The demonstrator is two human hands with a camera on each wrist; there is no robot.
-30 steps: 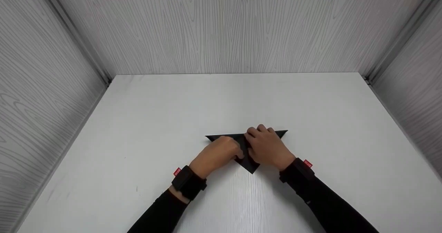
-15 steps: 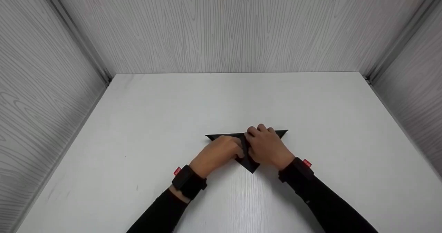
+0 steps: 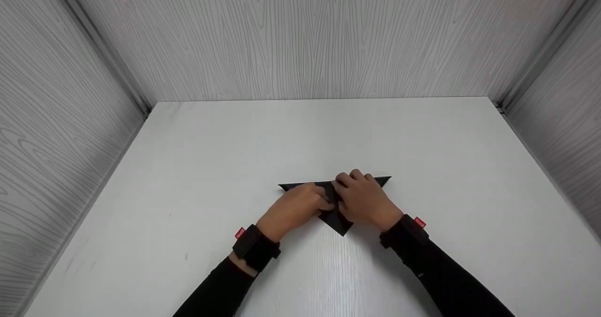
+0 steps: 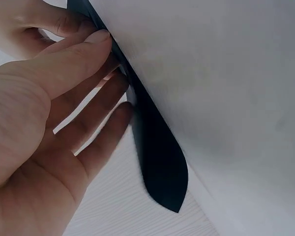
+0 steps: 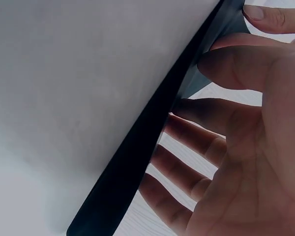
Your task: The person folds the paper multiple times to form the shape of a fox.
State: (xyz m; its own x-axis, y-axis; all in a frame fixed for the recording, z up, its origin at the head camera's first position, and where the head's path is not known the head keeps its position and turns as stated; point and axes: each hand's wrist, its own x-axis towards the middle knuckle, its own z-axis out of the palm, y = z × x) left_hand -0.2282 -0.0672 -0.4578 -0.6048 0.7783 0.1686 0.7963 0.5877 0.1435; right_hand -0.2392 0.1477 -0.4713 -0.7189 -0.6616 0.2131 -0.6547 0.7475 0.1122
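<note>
A sheet of black paper, folded to a triangle, lies near the middle of the table with one point towards me. My left hand covers its left half, thumb and forefinger pinching at the centre flap. On the right half, my right hand holds the paper with bent fingers beside the centre line. In the left wrist view, a loose corner of the black paper sticks out past the left fingertips. The right wrist view has the right fingers along the paper's edge. Both hands hide much of the folds.
The white table runs back to a pale wood-grain panel. Similar side panels stand at the left and right. Each wrist wears a black band, the left band and the right band.
My left hand has shifted very slightly, its thumb and forefinger a little further right at the centre. The right hand and the paper stay almost where they were.
</note>
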